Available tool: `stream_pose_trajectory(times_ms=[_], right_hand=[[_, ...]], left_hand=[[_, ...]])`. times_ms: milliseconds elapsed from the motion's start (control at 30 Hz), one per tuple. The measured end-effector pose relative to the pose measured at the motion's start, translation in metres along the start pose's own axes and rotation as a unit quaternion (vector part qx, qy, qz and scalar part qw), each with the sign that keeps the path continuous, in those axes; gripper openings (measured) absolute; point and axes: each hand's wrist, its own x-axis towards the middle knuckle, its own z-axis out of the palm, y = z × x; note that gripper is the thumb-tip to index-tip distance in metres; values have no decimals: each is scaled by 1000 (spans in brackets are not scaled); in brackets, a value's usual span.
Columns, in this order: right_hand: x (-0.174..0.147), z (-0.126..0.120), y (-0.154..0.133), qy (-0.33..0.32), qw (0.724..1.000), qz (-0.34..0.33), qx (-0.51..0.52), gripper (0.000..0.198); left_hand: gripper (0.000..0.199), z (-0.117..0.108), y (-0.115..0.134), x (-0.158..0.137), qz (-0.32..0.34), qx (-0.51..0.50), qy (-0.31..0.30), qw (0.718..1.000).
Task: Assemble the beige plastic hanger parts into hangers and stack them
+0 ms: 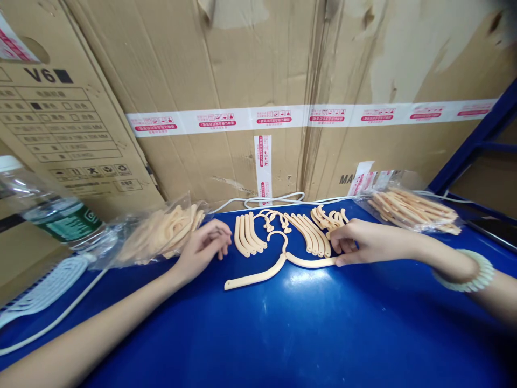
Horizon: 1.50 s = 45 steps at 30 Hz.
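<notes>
Laid out on the blue table is a beige clothes hanger in parts: a curved hook (286, 241), a left arm piece (258, 277) and a right arm piece (309, 262), which meet at the middle. My right hand (359, 241) pinches the outer end of the right arm piece with thumb and fingers. My left hand (208, 245) hovers near the left stack of hanger arms (247, 237), empty, its fingers loosely bent and apart. A second stack of hanger arms (309, 234) lies to the right, with several loose hooks (269, 218) between the stacks and small curved pieces (325, 218) behind my right hand.
Clear bags of beige parts lie at the left (157, 234) and right (412, 207). A water bottle (60, 215) and a pale hairbrush (52, 285) are at far left. A white cable (60, 323) crosses the table. Large cardboard boxes (226, 167) stand behind.
</notes>
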Motion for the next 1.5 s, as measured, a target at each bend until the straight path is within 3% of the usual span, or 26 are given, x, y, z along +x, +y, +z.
stream_pose_trajectory(times_ms=[67, 167, 600, 933, 1167, 1500], right_hand=[[0, -2, -1, 4, 1000, 2, 2, 28], [-1, -5, 0, 10, 1000, 5, 6, 30], [-7, -15, 9, 57, 996, 27, -58, 34], [-8, -11, 4, -9, 999, 12, -33, 22], [-2, -5, 1, -20, 999, 1, -40, 11], [-1, 1, 4, -10, 999, -8, -32, 10]], left_hand=[[9, 2, -6, 0, 12, -20, 72, 997], [13, 4, -12, 1, 26, -34, 104, 994], [24, 5, -18, -3, 55, -8, 101, 993], [31, 5, -23, -1, 75, 23, 121, 989], [32, 4, -22, -1, 91, 38, 125, 987], [31, 5, -21, 0, 96, 46, 124, 987]])
